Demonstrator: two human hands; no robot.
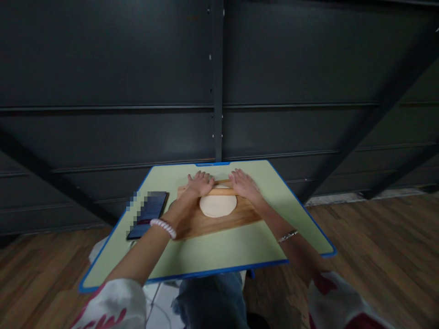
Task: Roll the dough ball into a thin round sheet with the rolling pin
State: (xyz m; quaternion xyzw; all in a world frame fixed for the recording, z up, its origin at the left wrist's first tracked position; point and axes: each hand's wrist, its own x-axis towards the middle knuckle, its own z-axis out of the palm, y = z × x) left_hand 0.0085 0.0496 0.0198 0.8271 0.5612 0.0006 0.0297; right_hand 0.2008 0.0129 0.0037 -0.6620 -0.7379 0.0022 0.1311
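Observation:
A pale, round sheet of dough (218, 206) lies on a wooden board (192, 226). Across its far part runs a wooden rolling pin (221, 192), with a little dough showing beyond it. My left hand (201, 183) rests its palm on the pin's left end, fingers stretched forward and thumb apart. On the right end lies my right hand (244, 183), palm down, its fingers also stretched out past the pin. Both hands press from above and are not wrapped round it. The pin's ends are hidden under the palms.
The board is on a small pale green table (219, 256) with a blue rim. A tablet or large phone (151, 214), partly pixelated, lies left of the board. A dark round edge shows beside my left forearm. Dark metal panels (137, 137) stand behind the table.

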